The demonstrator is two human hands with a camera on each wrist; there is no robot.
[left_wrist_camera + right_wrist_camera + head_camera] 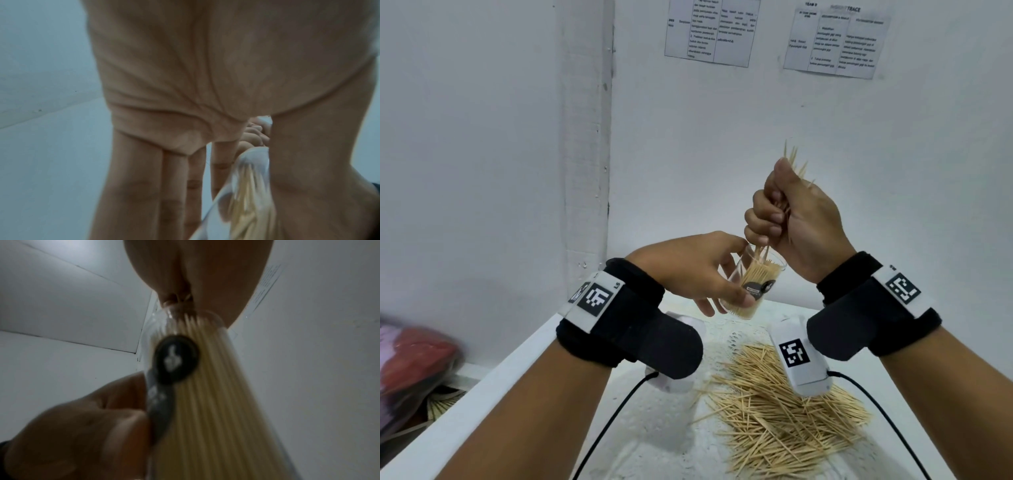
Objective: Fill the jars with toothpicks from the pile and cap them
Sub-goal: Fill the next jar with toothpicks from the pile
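My left hand is gripping a clear jar, tilted and nearly full, above the table; my right hand, fisted round a toothpick bundle, is feeding it in from 1 o'clock; the pile is lying at 6 o'clock.

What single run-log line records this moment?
left hand: holds jar tilted | right hand: feeds toothpick bundle into mouth | jar: nearly full, uncapped | pile: remains
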